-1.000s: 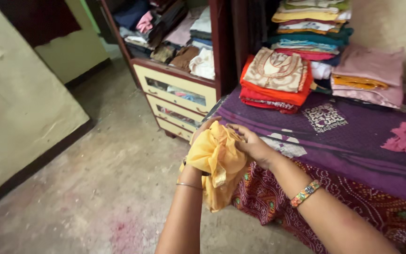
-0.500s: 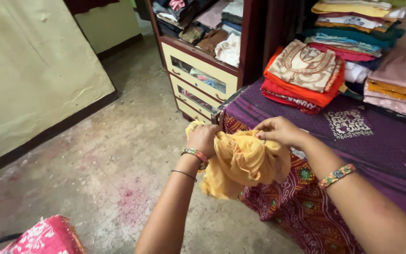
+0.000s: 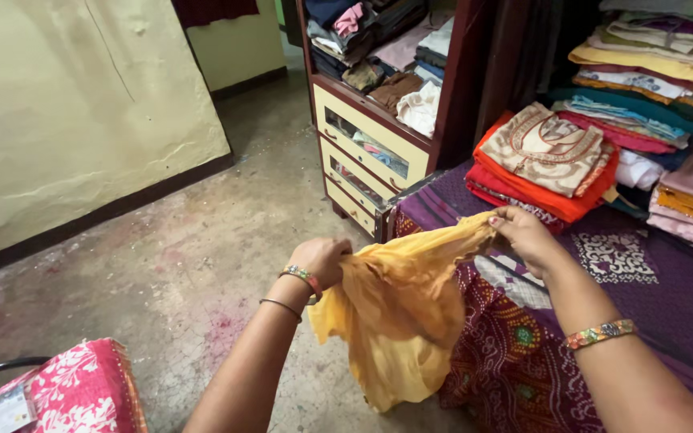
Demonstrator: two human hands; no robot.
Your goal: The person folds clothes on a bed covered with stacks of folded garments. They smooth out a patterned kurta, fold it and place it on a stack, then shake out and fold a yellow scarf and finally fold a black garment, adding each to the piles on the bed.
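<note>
Half a second before, the yellow cloth [image 3: 399,309] was a bunched ball between both hands; now it was drawn out into a band, with the rest sagging below toward the floor. The hands had moved apart, so the bundle was being opened out rather than wadded up.

The left hand [image 3: 324,258] had its fingers closed in a fist round one end of the cloth. The right hand [image 3: 525,234] pinched the other end between thumb and fingers, over the edge of the bed [image 3: 667,297]. The cloth hung in the air just in front of that edge, its lower folds beside the red patterned spread [image 3: 507,353].

On the bed, well behind the right hand, lay an orange stack [image 3: 551,160] of folded clothes with a beige embroidered piece on top, and taller piles [image 3: 643,72] behind it. The cupboard [image 3: 378,136] to the left held folded clothes on its open shelf; its drawers were shut, and through their clear fronts some cloth showed, too dim to tell apart. A pink flowered cushion [image 3: 74,393] sat at the lower left
</note>
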